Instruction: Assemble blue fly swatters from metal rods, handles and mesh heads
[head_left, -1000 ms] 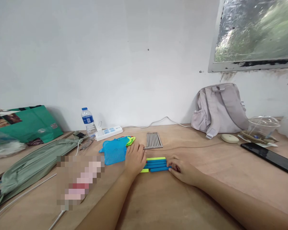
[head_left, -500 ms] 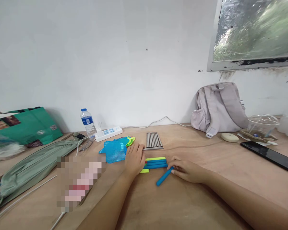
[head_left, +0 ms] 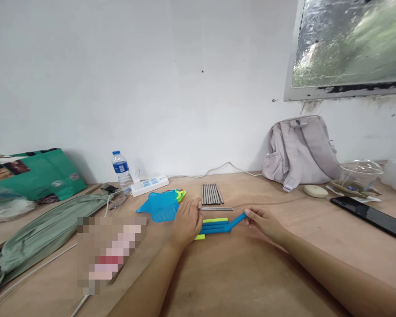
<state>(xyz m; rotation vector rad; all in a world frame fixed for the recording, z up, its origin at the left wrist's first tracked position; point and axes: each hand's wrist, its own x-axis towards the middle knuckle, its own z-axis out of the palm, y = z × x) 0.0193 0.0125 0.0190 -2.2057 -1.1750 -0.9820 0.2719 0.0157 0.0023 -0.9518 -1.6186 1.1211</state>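
My right hand [head_left: 262, 222] pinches the far end of a blue foam tube [head_left: 237, 221]. That tube slants up to the right, its lower end against several blue tubes [head_left: 214, 228] lying side by side. A yellow-green tube [head_left: 215, 219] lies behind them, and a short yellow-green end [head_left: 199, 237] shows in front. My left hand [head_left: 188, 222] is closed over the left ends of the tubes, hiding them. From its fingertips a thin metal tube [head_left: 216, 209] sticks out to the right. Beyond it lies a row of metal tubes [head_left: 212, 194].
Blue mesh fly-swatter heads [head_left: 160, 206] lie left of my left hand, with a power strip [head_left: 150, 185] and water bottle [head_left: 122, 171] behind. A backpack [head_left: 300, 149], cream case [head_left: 315, 191], phone [head_left: 371, 216] and plastic cup [head_left: 359, 174] stand right. A green strap bag [head_left: 49, 224] lies left.
My right hand has moved right and away from me, swinging the blue foam tube from pointing toward me to slanting up right. The metal tube by my left hand reaches farther right.
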